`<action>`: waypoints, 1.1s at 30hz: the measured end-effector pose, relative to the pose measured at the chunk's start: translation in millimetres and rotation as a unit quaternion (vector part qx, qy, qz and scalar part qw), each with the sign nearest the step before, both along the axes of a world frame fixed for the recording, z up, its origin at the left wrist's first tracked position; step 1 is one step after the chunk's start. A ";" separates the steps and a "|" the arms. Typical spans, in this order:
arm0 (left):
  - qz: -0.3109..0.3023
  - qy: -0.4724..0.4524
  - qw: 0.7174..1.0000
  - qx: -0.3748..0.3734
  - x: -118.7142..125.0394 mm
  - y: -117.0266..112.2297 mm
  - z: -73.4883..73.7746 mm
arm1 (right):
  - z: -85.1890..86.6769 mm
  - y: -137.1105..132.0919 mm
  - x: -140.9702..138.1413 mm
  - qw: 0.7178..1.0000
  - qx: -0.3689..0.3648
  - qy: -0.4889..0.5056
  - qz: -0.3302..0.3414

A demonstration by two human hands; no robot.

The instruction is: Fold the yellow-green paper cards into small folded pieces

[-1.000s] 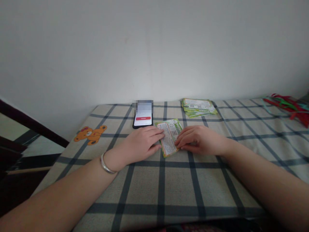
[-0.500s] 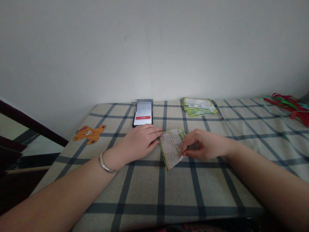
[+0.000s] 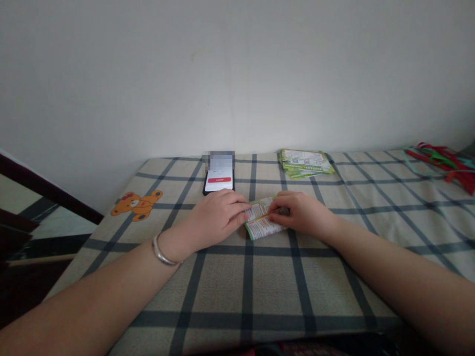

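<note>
A printed green-and-white paper leaflet (image 3: pixel 264 230) lies on the checked cloth, its near edge folded up and over toward the far side. My left hand (image 3: pixel 219 217), with a silver bangle at the wrist, has its fingertips and thumb on the leaflet's left edge, holding it. Thumb and fingers of my right hand (image 3: pixel 297 213) pinch the folded-over edge near the middle of the leaflet. The right part of the leaflet is hidden under that hand. Just beyond my left hand, a phone (image 3: pixel 219 181) lies with its screen lit.
A stack of similar leaflets (image 3: pixel 306 162) lies by the wall at the back. Red and green ribbon-like strips (image 3: pixel 447 163) are heaped at the far right. A bear figure (image 3: pixel 136 205) is on the checked cloth (image 3: pixel 215 296) at left. Dark railing (image 3: pixel 52 188) stands beyond the left edge.
My right hand has moved away from me and slightly left, bringing the leaflet's near edge up and over into a fold. My left hand has stayed at the left edge, its thumb now further onto the paper.
</note>
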State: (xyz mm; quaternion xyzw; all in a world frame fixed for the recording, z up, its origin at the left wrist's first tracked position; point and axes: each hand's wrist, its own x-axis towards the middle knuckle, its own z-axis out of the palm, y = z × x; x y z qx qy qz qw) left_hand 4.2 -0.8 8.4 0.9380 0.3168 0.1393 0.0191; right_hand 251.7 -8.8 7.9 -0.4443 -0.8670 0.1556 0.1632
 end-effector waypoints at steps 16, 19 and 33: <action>0.027 -0.021 0.999 0.010 6.9 -6.9 1.4 | -10.1 11.1 -7.0 0.991 0.108 -0.001 -0.073; 0.034 -0.021 0.999 0.005 8.3 -8.7 2.8 | -12.3 13.8 -7.4 0.989 0.118 -0.001 -0.085; 0.053 0.015 0.998 0.033 12.5 -16.7 0.8 | -5.8 17.5 0.2 0.992 0.116 -0.006 -0.058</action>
